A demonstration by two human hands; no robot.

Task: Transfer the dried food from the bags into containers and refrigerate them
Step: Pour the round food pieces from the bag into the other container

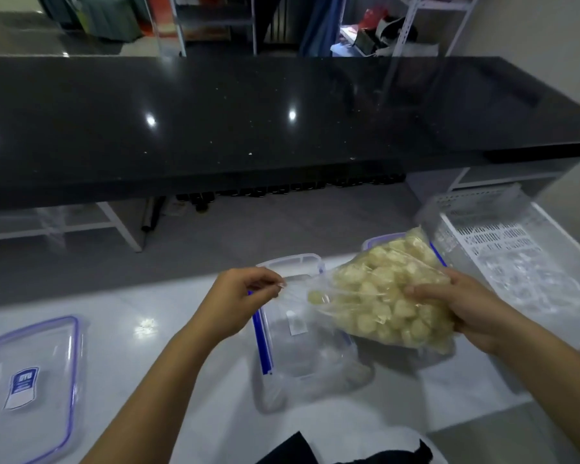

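Observation:
A clear plastic bag (385,296) full of pale yellow dried food pieces hangs tilted over an open clear container (302,349) with blue clips on the white counter (168,316). My right hand (462,306) grips the bag's full lower end from the right. My left hand (245,293) pinches the edge of the bag's open mouth, which points left and down toward the container. A few pieces sit near the mouth. The container looks empty inside.
A clear lid (31,380) with a blue seal and label lies at the left. A second lid or container (379,242) shows behind the bag. A white perforated basket (516,236) stands at the right. A black counter (282,122) runs across behind.

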